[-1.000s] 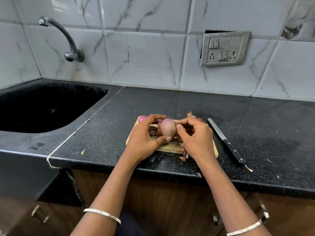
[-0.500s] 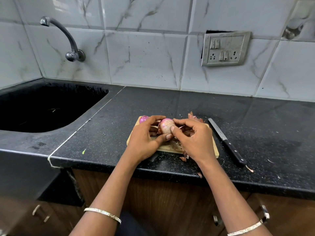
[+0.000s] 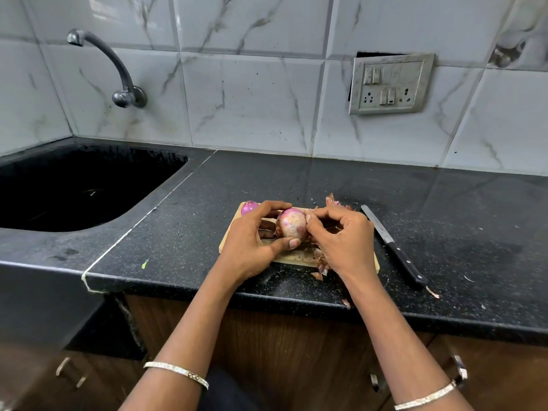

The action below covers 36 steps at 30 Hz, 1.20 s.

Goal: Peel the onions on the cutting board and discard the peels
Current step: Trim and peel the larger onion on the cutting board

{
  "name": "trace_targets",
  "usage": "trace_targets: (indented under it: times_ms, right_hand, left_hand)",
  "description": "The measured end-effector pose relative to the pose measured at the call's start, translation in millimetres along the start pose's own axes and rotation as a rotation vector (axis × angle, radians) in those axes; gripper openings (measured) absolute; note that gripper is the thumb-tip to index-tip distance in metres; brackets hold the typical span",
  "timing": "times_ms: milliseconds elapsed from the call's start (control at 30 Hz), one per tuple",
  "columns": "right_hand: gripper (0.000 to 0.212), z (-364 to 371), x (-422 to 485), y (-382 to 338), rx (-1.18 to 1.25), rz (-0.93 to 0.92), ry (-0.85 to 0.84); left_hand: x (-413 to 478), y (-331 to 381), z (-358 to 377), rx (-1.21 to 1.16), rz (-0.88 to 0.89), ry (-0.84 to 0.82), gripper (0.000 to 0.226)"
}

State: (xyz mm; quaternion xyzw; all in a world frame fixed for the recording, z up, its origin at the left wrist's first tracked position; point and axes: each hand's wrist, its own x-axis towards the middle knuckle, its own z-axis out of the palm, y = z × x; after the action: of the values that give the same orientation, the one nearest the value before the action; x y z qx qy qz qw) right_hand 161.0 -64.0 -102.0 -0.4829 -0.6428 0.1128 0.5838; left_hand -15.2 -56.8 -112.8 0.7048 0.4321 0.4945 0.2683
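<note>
**Head view.** Peeling of a red onion [image 3: 292, 225], held just above the wooden cutting board [image 3: 292, 257] near the front edge of a black countertop [image 3: 184, 232]; the left hand [image 3: 249, 247] grips it, forefinger curled over the top and thumb pressed beneath; the right hand [image 3: 344, 241] has its fingers curled, thumb and forefinger tips drawn together against the onion's right flank, pinching at the outer skin; whether a strip is actually caught between them cannot be told. A second onion [image 3: 249, 207], glossy purple, lies at the board's far left corner, partly behind the left forefinger. Loose peels [image 3: 321, 258] lie on the board's near right part under the right hand, with more at its far edge and a few on the countertop by the front rim; none appears discarded yet. A knife [image 3: 394, 247] lies on the countertop just right of the board, blade pointing away.

**Probable hazards:**
- the papery skin may tear into short scraps if pulled across the bulb rather than along it, leaving patches;
- the bared surface looks smooth, so a hard tug against a two-point grip could spin or drop the onion, perhaps over the near edge;
- the right wrist, working near the knife, could knock it;
- light scraps by the rim may fall to the floor or be missed when clearing.
</note>
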Motion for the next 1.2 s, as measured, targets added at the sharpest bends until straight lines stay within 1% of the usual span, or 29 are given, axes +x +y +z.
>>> trace_targets:
  times_ms: [100,200,333,433,533,667,800,900,1100,1200]
  right_hand:
    - [0.005,-0.6,0.6,-1.8,0.009,-0.014,-0.047]
    - [0.006,-0.2,0.9,-0.1,-0.004,-0.020,-0.032]
    - [0.015,0.2,0.4,1.3,-0.026,-0.015,-0.017]
    - [0.010,1.0,0.2,0.4,-0.036,-0.039,-0.034]
    - [0.019,0.8,-0.9,-1.9,-0.051,-0.059,-0.057]
    - [0.011,-0.8,0.4,1.0,-0.029,-0.039,-0.044]
    - [0.017,-2.2,0.0,0.3,-0.024,0.001,-0.030]
    - [0.017,-2.0,-0.2,0.4,-0.012,0.026,-0.038]
    - [0.010,0.0,-1.2,-3.6,-0.002,-0.010,-0.084]
    - [0.005,-0.5,-1.2,-2.7,0.000,-0.020,-0.049]
  left_hand:
    - [0.2,-1.3,0.2,0.002,-0.003,0.005,0.058]
    - [0.9,-1.0,1.3,-0.001,-0.002,0.011,0.057]
    - [0.7,0.1,0.9,-0.014,-0.007,0.011,0.058]
    - [0.9,-0.6,1.1,-0.015,-0.008,0.013,0.055]
    - [1.6,-2.0,1.5,0.003,-0.008,0.015,0.052]
    - [1.8,-1.8,1.1,0.022,0.000,0.003,0.054]
    - [2.0,-1.0,1.0,0.058,0.027,-0.010,0.051]
    - [2.0,-1.5,1.4,0.059,0.032,-0.006,0.051]
    - [0.8,-1.9,2.2,-0.020,0.016,0.002,0.051]
    - [0.8,-2.3,1.3,-0.021,0.024,0.001,0.053]
